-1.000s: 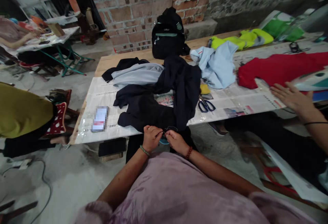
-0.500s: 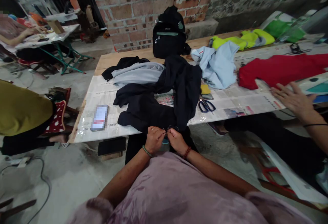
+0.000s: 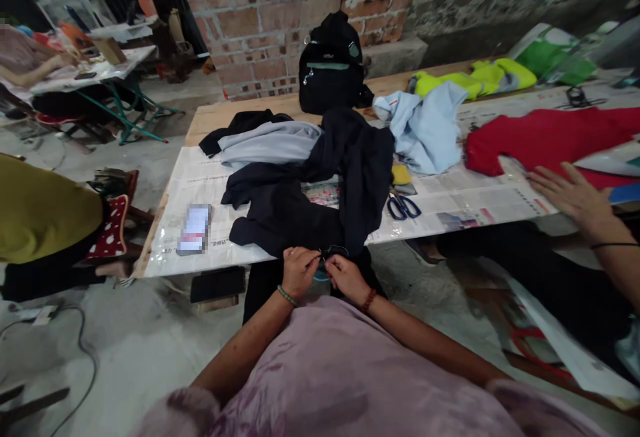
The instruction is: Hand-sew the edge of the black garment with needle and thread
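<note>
My left hand and my right hand are close together at the table's front edge, thumbs and fingers pinched. A thin black thread curves just above my right fingertips, which appear to pinch it. Whatever my left fingertips grip is too small to make out. Right beyond both hands, a black garment lies bunched on the table, its near edge close to my fingers. Dark-handled scissors rest right of the garment, beside a small yellow piece.
A phone lies at the left of the paper-covered table. Behind the garments stands a black backpack. Light blue cloth and a red garment lie rightward. A co-worker's hand reaches in from the right.
My hands have shifted slightly, with a little more room between the fingertips. On the right, the co-worker's hand is nearly unmoved, while the pale item beyond it has moved right.
</note>
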`<state>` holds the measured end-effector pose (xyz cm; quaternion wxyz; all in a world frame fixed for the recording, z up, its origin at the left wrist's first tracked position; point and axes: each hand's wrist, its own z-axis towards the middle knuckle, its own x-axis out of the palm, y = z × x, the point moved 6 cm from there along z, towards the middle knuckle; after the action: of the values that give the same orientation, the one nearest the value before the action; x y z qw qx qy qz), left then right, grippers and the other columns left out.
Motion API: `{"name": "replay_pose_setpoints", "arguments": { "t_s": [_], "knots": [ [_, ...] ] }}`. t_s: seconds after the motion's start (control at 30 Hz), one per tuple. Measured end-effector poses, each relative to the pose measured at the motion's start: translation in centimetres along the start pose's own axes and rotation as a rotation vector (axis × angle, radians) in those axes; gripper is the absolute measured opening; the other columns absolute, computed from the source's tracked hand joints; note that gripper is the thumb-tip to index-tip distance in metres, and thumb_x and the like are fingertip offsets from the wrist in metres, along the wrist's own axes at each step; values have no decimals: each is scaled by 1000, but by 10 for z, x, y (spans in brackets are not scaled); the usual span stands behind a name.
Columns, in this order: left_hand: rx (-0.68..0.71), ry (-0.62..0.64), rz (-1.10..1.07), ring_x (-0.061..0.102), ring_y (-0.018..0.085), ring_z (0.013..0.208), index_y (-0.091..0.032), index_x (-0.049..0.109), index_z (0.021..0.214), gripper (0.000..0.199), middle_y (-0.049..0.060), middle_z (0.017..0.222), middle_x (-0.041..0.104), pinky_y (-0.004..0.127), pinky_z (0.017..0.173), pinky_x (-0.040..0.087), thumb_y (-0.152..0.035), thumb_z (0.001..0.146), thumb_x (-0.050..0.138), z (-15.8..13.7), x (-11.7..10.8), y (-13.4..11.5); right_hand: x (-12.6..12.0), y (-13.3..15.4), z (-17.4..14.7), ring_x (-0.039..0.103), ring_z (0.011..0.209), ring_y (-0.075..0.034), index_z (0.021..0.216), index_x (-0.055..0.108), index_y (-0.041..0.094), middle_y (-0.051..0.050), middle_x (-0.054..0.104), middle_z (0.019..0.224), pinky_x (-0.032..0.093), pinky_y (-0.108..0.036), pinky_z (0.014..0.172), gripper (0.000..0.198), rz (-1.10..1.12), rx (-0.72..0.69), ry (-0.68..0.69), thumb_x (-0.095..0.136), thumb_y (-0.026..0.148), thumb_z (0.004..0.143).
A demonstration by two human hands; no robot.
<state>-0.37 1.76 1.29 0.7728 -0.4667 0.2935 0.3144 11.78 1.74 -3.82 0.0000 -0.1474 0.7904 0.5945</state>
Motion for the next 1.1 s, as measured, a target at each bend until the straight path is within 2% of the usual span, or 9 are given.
{"name": "replay_pose_setpoints", "arguments": {
  "t_s": [0.2, 0.47, 0.63, 0.7, 0.77, 0.83, 0.97, 1.03, 1.1],
  "knots": [
    [61, 90, 31, 54, 14, 79, -22, 64, 87, 17, 2, 77, 63, 34, 82, 30, -18, 80, 49, 1, 2, -10, -3, 9, 4, 43, 38, -9, 65, 48, 19, 4, 49, 45, 34, -21, 39, 22, -11, -41, -28, 42, 36, 77],
    [6, -8, 42, 53, 15, 83, -22, 63, 86, 16, 2, 83, 63, 34, 82, 31, -21, 81, 49, -1, -3, 0, -32, 49, -14, 54, 53, -12, 64, 62, 19, -1, 61, 61, 38, -22, 52, 14, -421, -314, 330, 53, 27, 71],
    [15, -13, 19, 53, 15, 86, -23, 63, 87, 16, 3, 87, 62, 33, 83, 31, -22, 81, 49, -1, -3, -2, -86, 96, -9, 47, 39, -5, 102, 58, 20, -6, 62, 94, 36, -20, 40, 33, -229, -272, -71, 54, 32, 72],
    [17, -21, 19, 53, 15, 87, -23, 63, 87, 15, 3, 87, 62, 33, 83, 32, -21, 81, 49, -1, -4, -2, -88, 105, -9, 46, 36, -4, 111, 54, 21, -7, 63, 95, 35, -19, 37, 42, -152, -211, 75, 55, 33, 71],
    [16, -24, 23, 53, 15, 86, -23, 63, 86, 15, 2, 86, 62, 33, 83, 32, -21, 80, 50, -2, -5, -2, -76, 104, -14, 46, 34, -4, 107, 57, 19, -7, 65, 87, 31, -18, 34, 41, -100, -102, 461, 55, 37, 70],
    [11, -23, 27, 53, 15, 86, -23, 64, 85, 14, 2, 85, 62, 33, 83, 32, -21, 80, 51, -3, -5, -2, -71, 98, -15, 43, 33, -4, 99, 61, 16, -7, 65, 77, 30, -18, 34, 41, -51, -30, 663, 56, 42, 68],
    [16, -8, 26, 53, 15, 87, -23, 64, 86, 15, 3, 86, 62, 34, 84, 31, -20, 79, 51, -4, -4, -3, -84, 91, 21, 46, 43, -6, 93, 64, 16, -4, 63, 73, 35, -20, 43, 35, -62, -190, 107, 50, 41, 73],
    [23, -3, 24, 53, 16, 87, -23, 64, 88, 16, 3, 87, 62, 34, 84, 31, -19, 79, 51, -4, -4, -4, -71, 91, 31, 54, 62, -11, 82, 67, 18, -4, 62, 77, 42, -23, 59, 24, -249, -345, 10, 55, 35, 70],
    [25, -1, 24, 53, 16, 87, -24, 64, 87, 16, 3, 86, 63, 34, 83, 32, -19, 79, 51, -3, -4, -4, -48, 86, 36, 55, 71, -13, 75, 69, 19, -4, 62, 76, 42, -25, 68, 18, -356, -424, 92, 57, 31, 69]
  ]
}}
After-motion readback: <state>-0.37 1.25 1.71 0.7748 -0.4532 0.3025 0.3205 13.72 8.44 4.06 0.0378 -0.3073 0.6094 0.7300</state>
